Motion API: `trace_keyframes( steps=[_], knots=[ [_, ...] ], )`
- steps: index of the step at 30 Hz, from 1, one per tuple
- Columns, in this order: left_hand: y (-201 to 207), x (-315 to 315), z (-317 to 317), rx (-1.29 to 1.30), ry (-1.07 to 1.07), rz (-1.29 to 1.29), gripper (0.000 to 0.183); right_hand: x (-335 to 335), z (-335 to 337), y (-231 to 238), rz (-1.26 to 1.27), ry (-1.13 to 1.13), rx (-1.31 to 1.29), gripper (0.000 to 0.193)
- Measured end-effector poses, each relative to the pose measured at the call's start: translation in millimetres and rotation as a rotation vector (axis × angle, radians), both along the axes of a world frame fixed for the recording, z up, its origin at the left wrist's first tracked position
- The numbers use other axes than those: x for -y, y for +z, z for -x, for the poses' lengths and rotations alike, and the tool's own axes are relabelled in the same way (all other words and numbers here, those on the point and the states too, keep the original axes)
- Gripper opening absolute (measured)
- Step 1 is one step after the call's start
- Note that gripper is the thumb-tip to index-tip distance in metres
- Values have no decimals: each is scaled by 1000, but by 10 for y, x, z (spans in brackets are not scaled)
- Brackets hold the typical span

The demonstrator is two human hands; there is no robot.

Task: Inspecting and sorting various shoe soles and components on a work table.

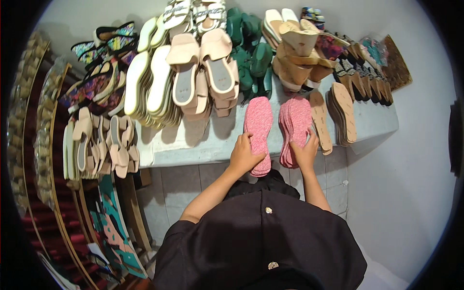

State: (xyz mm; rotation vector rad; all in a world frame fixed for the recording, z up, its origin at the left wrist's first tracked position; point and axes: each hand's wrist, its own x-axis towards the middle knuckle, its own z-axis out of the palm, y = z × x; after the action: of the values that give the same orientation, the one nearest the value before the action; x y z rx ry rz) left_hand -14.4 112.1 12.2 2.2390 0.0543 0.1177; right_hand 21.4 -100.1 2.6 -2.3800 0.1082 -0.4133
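Two stacks of pink speckled insoles stand side by side at the front edge of the table. My left hand (246, 152) grips the near end of the left insole stack (259, 118), thumb on top and fingers along its side. Around the right insole stack (296, 116) my right hand (306, 149) is closed in the same way, its thumb lying on the top insole. The undersides of both stacks are hidden. Just right of my right hand lie a tan insole (319, 121) and a pile of tan insoles (343, 108).
Pale pink slide sandals (186, 79), cream soles (140, 82) and green shoe parts (258, 60) crowd the table (193, 157) behind and left. Tan curved pieces (299, 43) stand piled at the back. A rack (60, 193) rises at left; a wall (401, 159) closes the right.
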Motion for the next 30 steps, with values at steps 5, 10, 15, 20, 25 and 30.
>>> trace_keyframes(
  steps=[5,10,15,20,25,30],
  knots=[
    [17,-64,-48,-130,30,132,84,43,68,131,-354,-123,-318,77],
    [-30,-53,-86,-108,22,170,77,41,44,-96,-141,-153,-95,71],
    [6,-9,-128,-256,-33,360,62,11,59,7,-181,-178,-60,61],
    [13,94,-205,30,-56,632,35,-22,68,189,-136,-99,-267,39],
    [65,209,-263,-28,-85,940,36,15,52,95,-642,157,-85,28],
    [193,344,-303,-171,-114,1026,32,-192,99,525,-1070,256,-161,36]
  ],
)
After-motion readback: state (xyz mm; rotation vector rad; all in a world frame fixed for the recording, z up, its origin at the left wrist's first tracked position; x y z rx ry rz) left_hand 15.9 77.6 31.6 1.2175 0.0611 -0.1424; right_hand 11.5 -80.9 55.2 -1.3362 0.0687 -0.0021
